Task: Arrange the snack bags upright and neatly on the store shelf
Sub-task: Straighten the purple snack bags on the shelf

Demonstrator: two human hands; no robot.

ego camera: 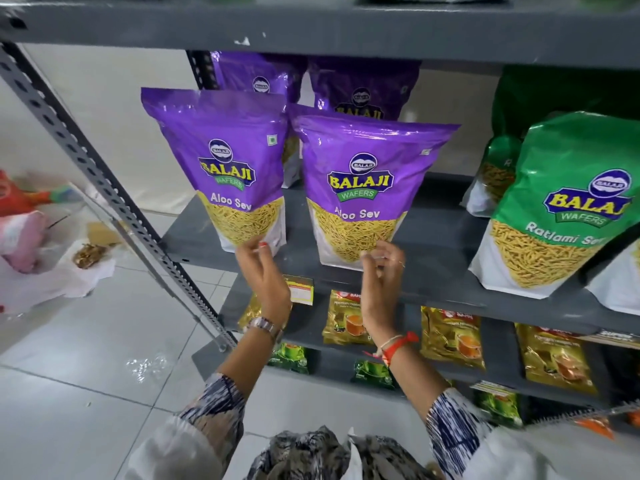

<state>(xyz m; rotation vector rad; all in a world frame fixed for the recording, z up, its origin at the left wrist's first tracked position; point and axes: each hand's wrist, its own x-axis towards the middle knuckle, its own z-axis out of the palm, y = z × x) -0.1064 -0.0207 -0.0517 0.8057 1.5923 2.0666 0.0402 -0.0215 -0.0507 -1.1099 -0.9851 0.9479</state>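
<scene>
Two purple Aloo Sev bags stand upright at the front of the grey shelf (436, 237): the left purple bag (225, 168) and the right purple bag (360, 188). More purple bags (363, 91) stand behind them. My left hand (265, 271) is raised at the bottom edge of the left bag, fingertips touching it, fingers apart. My right hand (382, 271) is at the bottom edge of the right bag, fingers curled loosely and touching its lower right corner. Neither hand grips a bag.
Green Ratlami Sev bags (561, 202) stand at the right of the same shelf. Gold tea packets (450, 337) and green packets (372, 372) fill the lower shelves. A slotted grey upright (104, 174) slants at the left. Bags and wrappers (20, 237) lie on the tiled floor.
</scene>
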